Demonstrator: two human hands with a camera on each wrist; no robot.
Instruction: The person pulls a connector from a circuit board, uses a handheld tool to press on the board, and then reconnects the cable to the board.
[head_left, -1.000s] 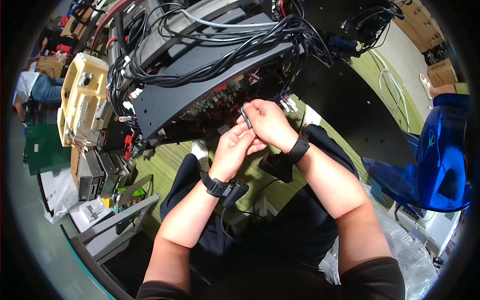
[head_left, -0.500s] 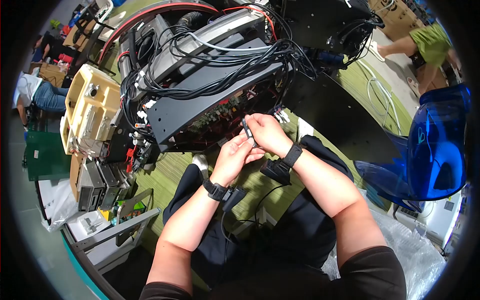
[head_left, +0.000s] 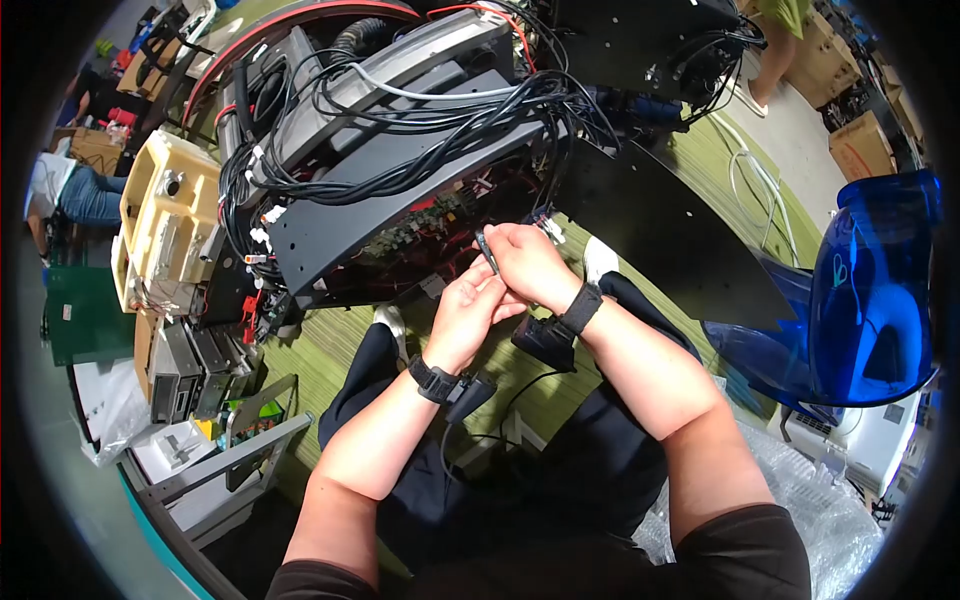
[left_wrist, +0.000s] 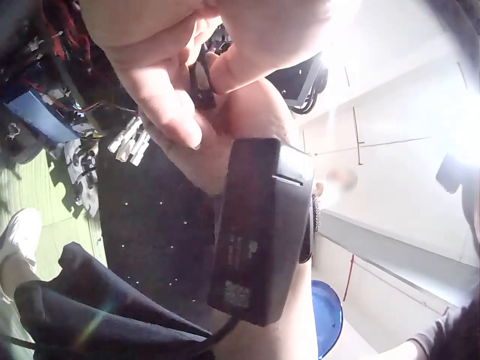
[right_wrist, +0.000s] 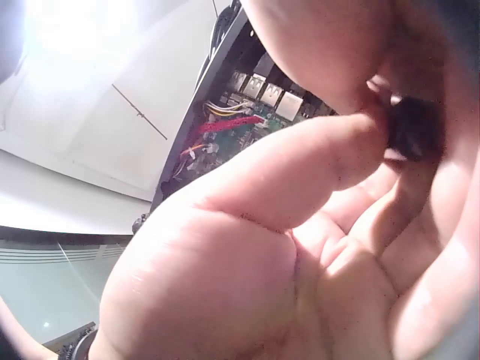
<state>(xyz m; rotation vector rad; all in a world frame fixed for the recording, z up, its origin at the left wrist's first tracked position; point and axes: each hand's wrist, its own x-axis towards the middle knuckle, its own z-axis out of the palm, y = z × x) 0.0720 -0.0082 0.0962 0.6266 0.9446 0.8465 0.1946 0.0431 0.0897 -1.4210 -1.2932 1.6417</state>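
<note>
Both hands meet around a small, narrow black part (head_left: 487, 250) just in front of the dark machine's open underside. The left hand (head_left: 464, 312) pinches its lower end between thumb and fingers; the right hand (head_left: 535, 268) grips it higher up. In the left wrist view the black part (left_wrist: 201, 79) shows between the fingertips, with the other hand behind. The right wrist view shows a dark piece (right_wrist: 414, 129) held at the curled fingers, its shape mostly hidden. What the part is, I cannot tell.
A grey panel (head_left: 330, 225) draped with black cables (head_left: 400, 185) stands above circuit boards (head_left: 415, 228). Left are a cream plastic housing (head_left: 165, 215) and metal boxes; right, a black panel (head_left: 670, 230) and a blue translucent shell (head_left: 870, 290). A metal frame (head_left: 235, 455) stands lower left.
The head view has shifted a little. Both hands keep hold of the black part, which is tilted slightly differently. A passer-by at the upper right came into view and has moved toward the top edge.
</note>
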